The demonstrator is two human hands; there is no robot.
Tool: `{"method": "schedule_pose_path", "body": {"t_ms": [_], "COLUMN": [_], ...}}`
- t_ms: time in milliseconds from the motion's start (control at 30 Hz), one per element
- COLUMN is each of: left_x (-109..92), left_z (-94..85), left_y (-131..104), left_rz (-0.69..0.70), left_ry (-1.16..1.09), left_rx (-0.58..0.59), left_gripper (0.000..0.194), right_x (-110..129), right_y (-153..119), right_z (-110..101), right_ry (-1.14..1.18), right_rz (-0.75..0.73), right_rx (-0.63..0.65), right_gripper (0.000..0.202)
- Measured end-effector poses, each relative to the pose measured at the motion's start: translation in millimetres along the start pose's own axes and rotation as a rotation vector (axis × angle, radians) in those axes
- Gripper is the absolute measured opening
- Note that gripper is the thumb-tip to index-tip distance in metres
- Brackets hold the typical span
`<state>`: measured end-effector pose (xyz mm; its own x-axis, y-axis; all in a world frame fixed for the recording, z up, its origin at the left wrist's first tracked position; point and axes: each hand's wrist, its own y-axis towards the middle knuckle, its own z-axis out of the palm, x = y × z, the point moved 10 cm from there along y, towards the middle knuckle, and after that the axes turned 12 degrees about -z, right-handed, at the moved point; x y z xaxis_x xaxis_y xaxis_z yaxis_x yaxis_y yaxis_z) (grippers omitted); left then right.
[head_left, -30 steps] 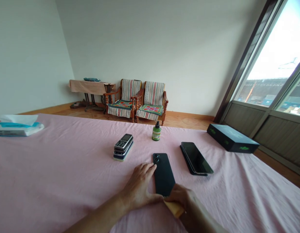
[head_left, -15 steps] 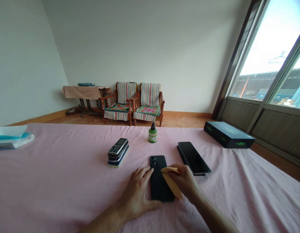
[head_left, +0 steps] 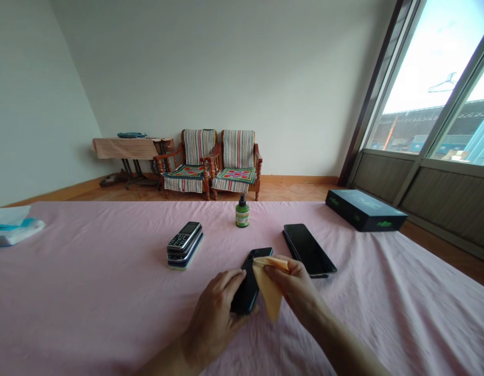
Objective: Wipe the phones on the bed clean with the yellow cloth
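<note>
A dark smartphone [head_left: 246,291] is tilted above the pink cloth, its camera end pointing away from me. My left hand [head_left: 216,310] grips it by the left side and lower end, with the thumb partly hidden beneath. Pinched in my right hand [head_left: 295,279] is a folded yellow cloth [head_left: 268,290], which hangs down over the phone's right side and covers part of it. Whether the cloth touches the phone I cannot tell.
A stack of keypad phones [head_left: 185,245] stands to the left, and stacked smartphones [head_left: 308,250] lie to the right. Farther off are a green spray bottle [head_left: 242,213], a black box [head_left: 365,210] and a tissue pack [head_left: 14,227]. Pink cloth [head_left: 89,292] covers the surface.
The phone, flat on the pink cloth before, is now tilted up and turned in my left hand. My right hand has brought the yellow cloth slightly left and up. The view has shifted slightly.
</note>
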<state>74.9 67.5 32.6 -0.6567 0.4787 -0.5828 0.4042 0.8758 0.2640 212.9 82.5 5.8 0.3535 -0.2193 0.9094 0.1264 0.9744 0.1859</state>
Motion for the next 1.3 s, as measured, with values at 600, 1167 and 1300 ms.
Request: {"method": "schedule_pose_path", "body": {"t_ms": [600,1167,1300], "left_x": [65,60,68], "left_z": [-2.1,8.2,13.9], "left_y": [5,5,5], "left_rz": [-0.472,-0.468,-0.516], "left_ry": [-0.411,-0.514,-0.563], "left_rx": [0.037,0.161,0.179], "left_gripper": [0.041,0.038,0.04], "right_x": [4,11,12], "right_y": [8,5,5], "right_z": [-26,-13,-11], "right_ry": [-0.674,-0.855,-0.882], "right_rz": [-0.273,-0.354,-0.38], "right_rx": [-0.022,0.059,0.064], "right_gripper": [0.025,0.025,0.025]}}
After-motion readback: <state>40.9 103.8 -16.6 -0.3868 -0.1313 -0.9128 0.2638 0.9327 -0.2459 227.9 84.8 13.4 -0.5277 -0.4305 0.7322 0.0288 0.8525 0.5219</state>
